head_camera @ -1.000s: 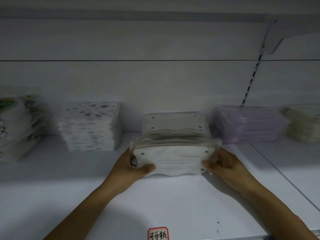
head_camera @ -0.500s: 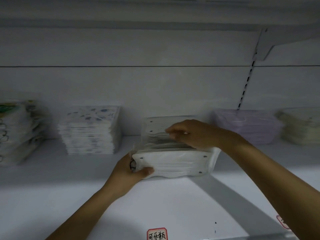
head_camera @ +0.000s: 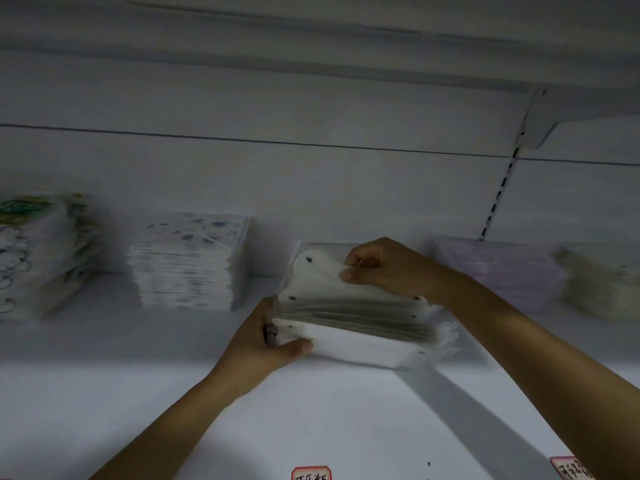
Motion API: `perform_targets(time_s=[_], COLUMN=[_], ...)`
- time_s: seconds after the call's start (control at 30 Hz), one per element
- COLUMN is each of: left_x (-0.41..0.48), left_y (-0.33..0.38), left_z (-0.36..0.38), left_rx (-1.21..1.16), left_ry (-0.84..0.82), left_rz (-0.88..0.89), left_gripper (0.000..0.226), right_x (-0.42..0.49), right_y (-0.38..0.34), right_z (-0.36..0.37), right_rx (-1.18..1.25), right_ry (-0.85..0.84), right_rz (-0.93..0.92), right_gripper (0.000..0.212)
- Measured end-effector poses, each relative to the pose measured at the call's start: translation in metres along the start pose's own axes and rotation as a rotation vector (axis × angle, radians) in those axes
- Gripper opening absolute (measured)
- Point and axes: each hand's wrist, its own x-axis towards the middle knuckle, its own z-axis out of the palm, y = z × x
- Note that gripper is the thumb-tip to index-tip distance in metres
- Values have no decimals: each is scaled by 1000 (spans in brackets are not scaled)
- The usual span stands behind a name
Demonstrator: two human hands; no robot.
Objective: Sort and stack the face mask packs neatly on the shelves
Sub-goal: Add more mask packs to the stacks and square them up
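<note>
Right hand (head_camera: 384, 268) fingers (head_camera: 349, 273) pinch the top packs (head_camera: 322, 282) of the white stack (head_camera: 360, 337), lifting their far edge; left hand (head_camera: 266, 341) grips the stack's left end, mid-shelf (head_camera: 138, 410), between the patterned stack (head_camera: 190, 261) and purple stack (head_camera: 502, 271).

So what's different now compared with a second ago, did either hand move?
The right hand left the right end of the white mask stack, crossed over the top and now pinches the upper packs, lifting their back edge. The left hand kept gripping the stack's left end. The speckled stack and lilac stack stayed where they were.
</note>
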Motion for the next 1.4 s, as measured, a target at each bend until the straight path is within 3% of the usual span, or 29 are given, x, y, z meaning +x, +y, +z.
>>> perform_targets(time_s=[0.07, 0.13, 0.2, 0.3, 0.4, 0.47, 0.6, 0.67, 0.73, 0.8, 0.9, 0.97, 1.03, 1.13, 1.17, 1.27, 1.3, 1.4], left_x=[1, 0, -1, -3, -4, -7, -8, -7, -5, 0, 3, 3, 2, 5, 7, 7, 6, 3], left_y=[0, 1, 3, 6, 9, 15, 17, 20, 26, 29, 33, 29, 25, 16, 14, 4, 2, 3], left_z=[1, 2, 3, 2, 2, 0, -9, -8, -5, -1, 3, 4, 3, -6, -7, 1, 5, 12], left_rx=[0, 5, 24, 1, -65, -148, -468, -627, -693, -678, -630, -565, -465, -341, -298, -212, -193, -151], left_ry=[12, 36, 22, 9, -21, -32, -49, -58, -70, -60, -18, 51, 108, 155, 154, 123, 113, 45], left_rz=[-21, -44, -50, -60, -77, -80, -85, -64, -50, -40, -32, -23, 9, 63, 72, 50, 24, -12], left_gripper=[68, 40, 28, 27, 26, 25, 90, 97, 96, 97, 100, 89, 81, 98, 99, 85, 78, 62], right_x=[0, -4, -8, -10, -8, -7, -19, -29, -36, -37, -38, -44, -53, -76, -83, -98, -102, -106], right_y=[3, 3, 5, 8, 9, 7, 4, 14, 32, 55, 51, 38, 56, 89, 99, 115, 118, 98], right_z=[-1, -6, -13, -17, -19, -19, -40, -43, -24, 6, 45, 59, 56, 32, 26, 16, 18, 29], right_rx=[120, 313, 399, 269, 138, 251, 995, 1118, 1166, 1298, 1505, 1489, 1451, 1182, 1111, 1020, 987, 783], right_ry=[144, 290, 365, 434, 564, 585, 350, 247, 328, 401, 290, 203, 240, 208, 147, 96, 68, 32], right_rz=[9, 14, -14, -80, -91, -60, 81, 154, 228, 264, 189, 181, 159, 178, 187, 227, 204, 152], right_gripper=[14, 20, 26, 20, 27, 14, 13, 20, 13, 10, 21, 33, 48, 96, 97, 63, 63, 99])
